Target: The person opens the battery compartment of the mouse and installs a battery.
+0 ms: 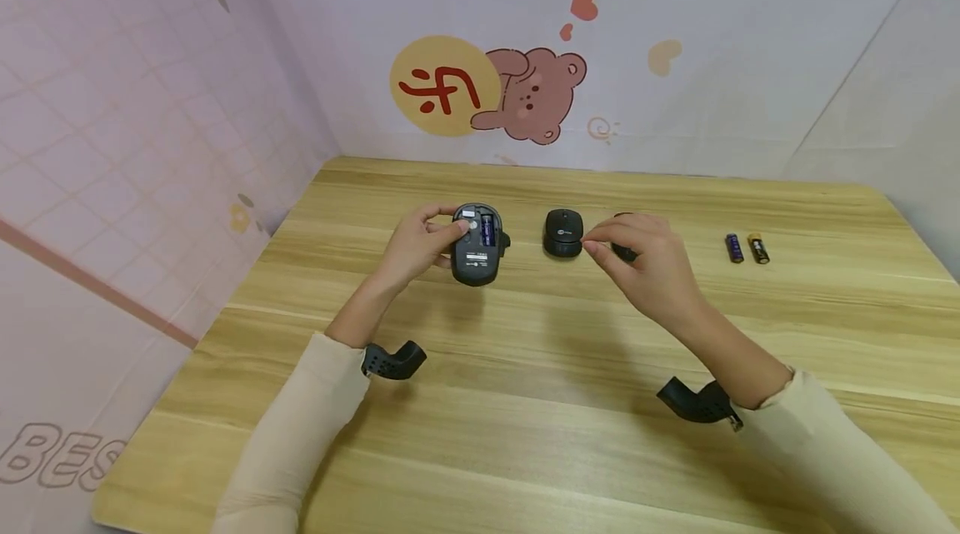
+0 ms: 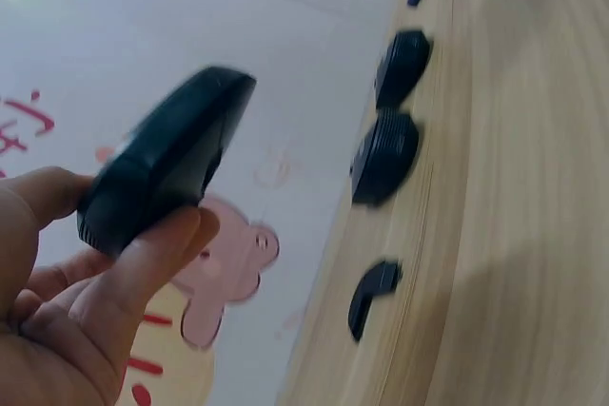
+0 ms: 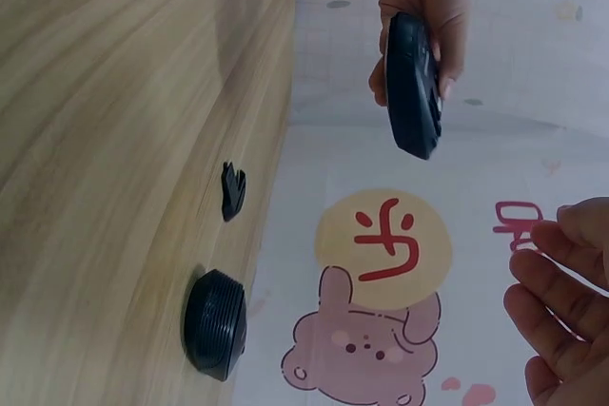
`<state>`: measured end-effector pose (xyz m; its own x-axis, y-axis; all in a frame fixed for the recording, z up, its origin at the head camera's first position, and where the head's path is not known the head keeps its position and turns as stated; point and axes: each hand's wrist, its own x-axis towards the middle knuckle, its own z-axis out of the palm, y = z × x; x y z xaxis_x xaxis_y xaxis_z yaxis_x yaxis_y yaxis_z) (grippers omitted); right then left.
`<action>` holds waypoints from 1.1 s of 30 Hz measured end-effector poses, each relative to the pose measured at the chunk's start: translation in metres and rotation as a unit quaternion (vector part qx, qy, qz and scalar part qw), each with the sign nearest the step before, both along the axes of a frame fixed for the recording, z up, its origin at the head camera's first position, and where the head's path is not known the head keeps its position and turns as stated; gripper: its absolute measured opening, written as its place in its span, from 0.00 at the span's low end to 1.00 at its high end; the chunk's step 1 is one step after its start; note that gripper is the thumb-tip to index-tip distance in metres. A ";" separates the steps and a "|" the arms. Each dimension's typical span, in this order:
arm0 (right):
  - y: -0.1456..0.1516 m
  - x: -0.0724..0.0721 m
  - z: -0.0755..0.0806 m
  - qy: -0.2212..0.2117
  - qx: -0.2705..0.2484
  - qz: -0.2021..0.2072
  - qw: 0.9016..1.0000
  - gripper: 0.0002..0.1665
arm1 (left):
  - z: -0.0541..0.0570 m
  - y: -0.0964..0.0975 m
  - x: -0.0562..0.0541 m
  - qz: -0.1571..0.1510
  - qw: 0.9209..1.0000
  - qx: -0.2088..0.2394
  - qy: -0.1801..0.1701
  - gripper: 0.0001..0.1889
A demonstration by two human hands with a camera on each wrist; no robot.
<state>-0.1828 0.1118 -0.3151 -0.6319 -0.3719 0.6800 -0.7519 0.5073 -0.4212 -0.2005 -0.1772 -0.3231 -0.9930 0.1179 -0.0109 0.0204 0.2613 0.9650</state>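
Sleeves (image 1: pixel 288 421): pale, a black wrist mount (image 1: pixel 393 361) projecting beside each
Worktop (image 1: pixel 487 434): wood-grained, beneath both hands
Right hand (image 1: pixel 648 267): raised, fingers loosely bent, tips close to the thumb, nothing visible in its hold
Left hand (image 1: pixel 420 244): thumb and fingers closed about one side of a black mouse (image 1: pixel 476 266), clear of the worktop
Battery bay (image 1: pixel 480 232): uncovered on that mouse's camera-facing underside, purple battery (image 1: pixel 488 230) seated inside
Curved black piece (image 1: pixel 506 241): on the worktop, partly behind the held mouse
Middle mouse (image 1: pixel 564 232): upright, between the hands
Third mouse (image 1: pixel 624 252): partly hidden by the right hand
Loose batteries (image 1: pixel 734 248): two, side by side, farther right
Wall (image 1: pixel 712 117): printed with a bear (image 1: pixel 536 97)
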 end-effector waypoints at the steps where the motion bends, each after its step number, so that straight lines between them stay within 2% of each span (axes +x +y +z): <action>1: 0.002 0.000 0.000 -0.002 0.001 -0.003 1.000 0.02 | 0.000 -0.003 -0.004 0.013 1.000 -0.007 0.001 0.22; 4: 0.006 0.001 -0.002 -0.011 0.002 -0.010 1.000 0.03 | -0.003 -0.011 -0.014 0.044 0.999 -0.020 -0.006 0.23; 8: 0.010 0.002 -0.004 -0.019 0.003 -0.013 1.000 0.03 | -0.008 -0.016 -0.026 0.068 0.997 -0.027 -0.019 0.22; 12: 0.013 0.002 -0.007 -0.021 0.005 -0.016 1.000 0.04 | -0.019 -0.019 -0.037 0.084 0.995 -0.045 -0.032 0.21; 19: 0.015 0.003 -0.011 -0.025 0.005 -0.020 0.999 0.04 | -0.038 -0.024 -0.052 0.099 0.990 -0.083 -0.051 0.21; 28: 0.017 0.002 -0.014 -0.029 0.003 -0.020 0.999 0.04 | -0.050 -0.026 -0.068 0.094 0.987 -0.105 -0.077 0.22; 33: 0.019 0.000 -0.017 -0.029 0.003 -0.017 0.999 0.04 | -0.057 -0.026 -0.073 0.108 0.985 -0.105 -0.083 0.21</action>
<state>-0.1824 0.1303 -0.3316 -0.6824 -0.3541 0.6395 -0.7087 0.5350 -0.4600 -0.2738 -0.2028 -0.3796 -0.9772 -0.1182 -0.1764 -0.2107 0.4362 0.8749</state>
